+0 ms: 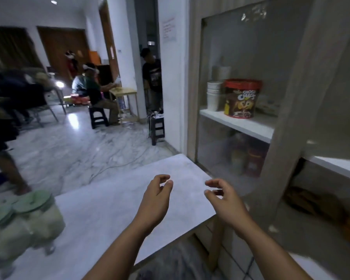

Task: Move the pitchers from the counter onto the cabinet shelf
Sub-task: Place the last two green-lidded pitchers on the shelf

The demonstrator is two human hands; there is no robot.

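Clear pitchers with pale green lids (22,219) stand blurred at the left end of the white counter (113,201). My left hand (157,197) hovers over the counter's right part, fingers loosely curled and holding nothing. My right hand (224,197) floats past the counter's right edge, fingers apart and empty. Both hands are far to the right of the pitchers. The cabinet (291,98) stands at the right, with a white shelf (240,124) behind its glass door and a second white shelf (337,166) in the open section further right.
The upper shelf holds a red-lidded Choco Chips tub (241,98) and stacked white cups (213,96). Jars (247,158) sit dimly below it. Across the marble floor are seated and standing people, a small wooden table (125,93) and black stools (158,128).
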